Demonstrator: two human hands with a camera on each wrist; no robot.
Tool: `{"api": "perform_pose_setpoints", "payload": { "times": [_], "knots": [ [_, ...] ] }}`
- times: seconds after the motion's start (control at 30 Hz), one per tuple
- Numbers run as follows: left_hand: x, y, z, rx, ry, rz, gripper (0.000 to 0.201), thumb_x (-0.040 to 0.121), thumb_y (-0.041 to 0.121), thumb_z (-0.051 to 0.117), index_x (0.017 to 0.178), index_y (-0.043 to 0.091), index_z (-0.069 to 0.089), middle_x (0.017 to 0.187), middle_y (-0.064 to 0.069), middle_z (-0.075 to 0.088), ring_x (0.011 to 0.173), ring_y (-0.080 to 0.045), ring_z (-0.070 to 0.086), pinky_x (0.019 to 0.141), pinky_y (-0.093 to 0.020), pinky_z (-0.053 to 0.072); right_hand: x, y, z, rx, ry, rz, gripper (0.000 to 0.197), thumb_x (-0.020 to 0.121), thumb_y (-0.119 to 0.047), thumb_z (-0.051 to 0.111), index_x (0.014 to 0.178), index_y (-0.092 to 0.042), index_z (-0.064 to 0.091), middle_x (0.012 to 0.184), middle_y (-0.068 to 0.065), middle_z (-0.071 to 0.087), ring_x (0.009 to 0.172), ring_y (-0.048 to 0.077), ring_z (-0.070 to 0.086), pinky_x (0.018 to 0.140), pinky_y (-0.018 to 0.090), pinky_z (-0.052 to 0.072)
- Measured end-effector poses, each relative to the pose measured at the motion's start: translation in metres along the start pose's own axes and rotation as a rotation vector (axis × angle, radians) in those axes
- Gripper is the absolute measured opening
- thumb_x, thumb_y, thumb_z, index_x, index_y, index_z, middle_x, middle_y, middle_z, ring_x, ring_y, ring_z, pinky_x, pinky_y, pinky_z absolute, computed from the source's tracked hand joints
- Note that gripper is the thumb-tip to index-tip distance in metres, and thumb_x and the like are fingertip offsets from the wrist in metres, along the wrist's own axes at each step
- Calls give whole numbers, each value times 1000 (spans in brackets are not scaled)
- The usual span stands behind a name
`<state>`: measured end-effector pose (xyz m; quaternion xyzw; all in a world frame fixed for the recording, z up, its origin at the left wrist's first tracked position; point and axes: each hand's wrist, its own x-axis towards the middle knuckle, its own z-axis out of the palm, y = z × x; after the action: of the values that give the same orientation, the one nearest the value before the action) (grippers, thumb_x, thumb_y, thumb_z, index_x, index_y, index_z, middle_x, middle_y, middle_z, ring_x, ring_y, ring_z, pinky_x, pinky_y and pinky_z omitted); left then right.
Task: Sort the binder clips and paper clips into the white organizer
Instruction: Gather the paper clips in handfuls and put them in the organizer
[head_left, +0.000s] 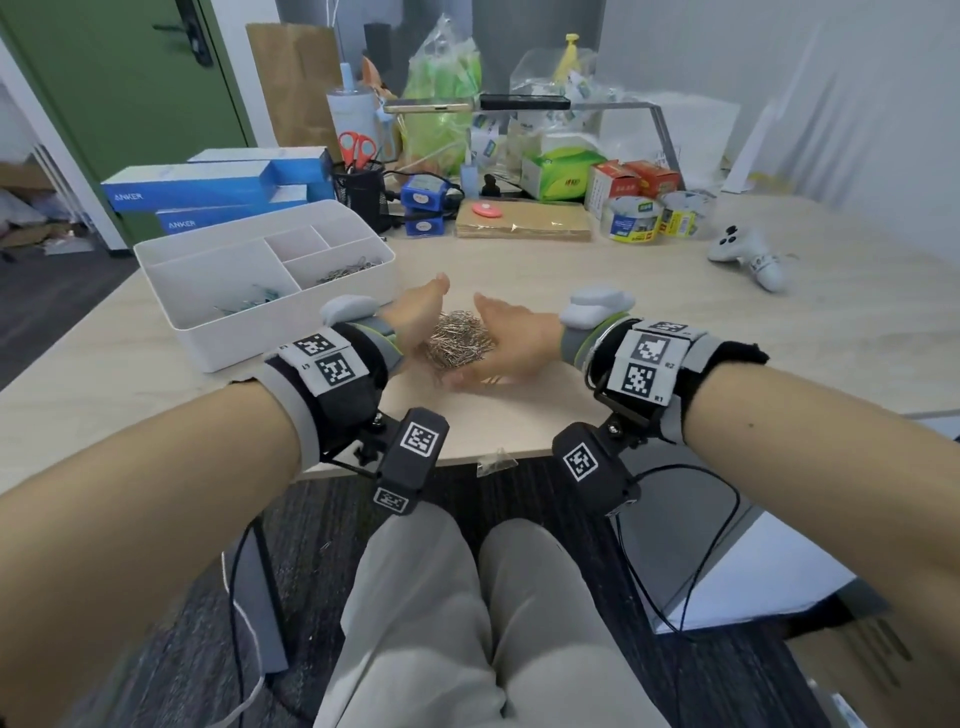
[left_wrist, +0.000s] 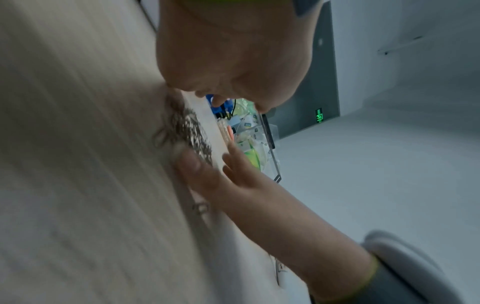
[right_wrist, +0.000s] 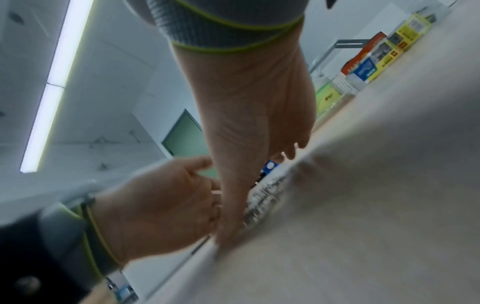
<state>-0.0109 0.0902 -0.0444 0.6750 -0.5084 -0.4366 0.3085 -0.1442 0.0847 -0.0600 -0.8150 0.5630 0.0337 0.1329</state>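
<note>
**Paper clip pile cupped between two hands**

Both wrist views are blurred, and the fingertips under the pile are hidden. The pale wood tabletop (head_left: 675, 322) is crowded along its far edge with tape rolls (head_left: 635, 219), boxes and bags; a green door (head_left: 130, 78) is seen behind. The heap of silver paper clips (head_left: 460, 340) lies between the left hand (head_left: 415, 317) and right hand (head_left: 511, 332), both with straight fingers pressed against its sides, nothing clenched. The white organizer (head_left: 249, 332) stands just left, with paper clips and blue binder clips (head_left: 260, 299) in separate compartments.
</note>
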Motion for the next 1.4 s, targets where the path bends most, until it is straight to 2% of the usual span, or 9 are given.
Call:
{"api": "perform_pose_setpoints", "payload": {
  "times": [0.17, 0.27, 0.4, 0.5, 0.63, 0.87, 1.1, 1.27, 1.4],
  "knots": [
    [4, -3, -33, 496, -38, -29, 9, 85, 1, 47, 87, 5, 55, 104, -23, 54, 87, -28, 50, 62, -28, 41, -12, 1, -23, 8, -24, 139, 86, 60, -60, 77, 116, -1, 49, 85, 7, 63, 71, 19, 63, 63, 27, 50],
    [10, -10, -40, 557, -92, -76, 15, 77, 1, 56, 90, 6, 51, 86, -12, 45, 75, -24, 43, 54, -23, 37, -11, -2, -19, 93, -117, 168, 63, 63, -47, 82, 100, -7, 51, 62, 2, 62, 48, 10, 62, 53, 20, 48],
    [11, -14, -40, 628, -209, -72, 77, 72, 19, 80, 137, 6, 40, 122, -8, 51, 98, -24, 49, 88, -38, 50, -3, -8, -17, 264, -117, 163, 48, 68, -34, 83, 89, -5, 50, 65, 5, 65, 42, 7, 61, 45, 16, 48],
    [11, -12, -30, 788, -226, -15, 104, 55, 41, 86, 139, 4, 37, 130, -12, 57, 82, -24, 54, 76, -34, 48, 3, -13, -16, 389, -99, 178, 52, 69, -23, 84, 101, 3, 52, 68, 10, 62, 43, 11, 62, 44, 19, 52],
    [7, -6, -23, 948, -105, 100, 65, 76, 44, 73, 128, 12, 48, 91, -6, 64, 72, -21, 54, 56, -23, 42, 7, -17, -17, 470, -54, 173, 70, 72, -18, 81, 127, 8, 45, 68, 8, 59, 51, 14, 60, 42, 19, 53],
    [25, -6, -28, 616, -256, 45, 30, 72, 24, 80, 84, 17, 53, 93, -11, 64, 71, -19, 55, 70, -31, 53, 15, -14, -23, 413, -41, 111, 88, 68, -23, 84, 141, -7, 37, 71, 3, 59, 58, 14, 62, 52, 22, 56],
    [21, 1, -24, 749, -233, 111, 68, 77, 23, 76, 136, 15, 43, 80, -4, 64, 42, -9, 49, 33, -10, 35, 30, -11, -19, 374, 17, 67, 73, 72, -25, 81, 134, -8, 46, 65, 3, 60, 30, 1, 55, 38, 14, 48],
    [26, 0, -17, 677, -179, 152, 43, 79, 16, 73, 119, 10, 58, 98, -12, 69, 57, -16, 53, 57, -23, 47, 33, -10, -18, 321, 119, 34, 44, 72, -21, 79, 112, -11, 65, 66, -2, 61, 32, -2, 54, 45, 12, 48],
    [29, 0, -20, 578, -172, 138, 17, 85, 12, 67, 101, 10, 63, 73, -4, 61, 47, -9, 56, 36, -10, 44, 35, -11, -19, 271, 160, 17, 32, 72, -18, 77, 102, -10, 70, 87, 4, 68, 49, 7, 55, 43, 12, 42]
  ]
}}
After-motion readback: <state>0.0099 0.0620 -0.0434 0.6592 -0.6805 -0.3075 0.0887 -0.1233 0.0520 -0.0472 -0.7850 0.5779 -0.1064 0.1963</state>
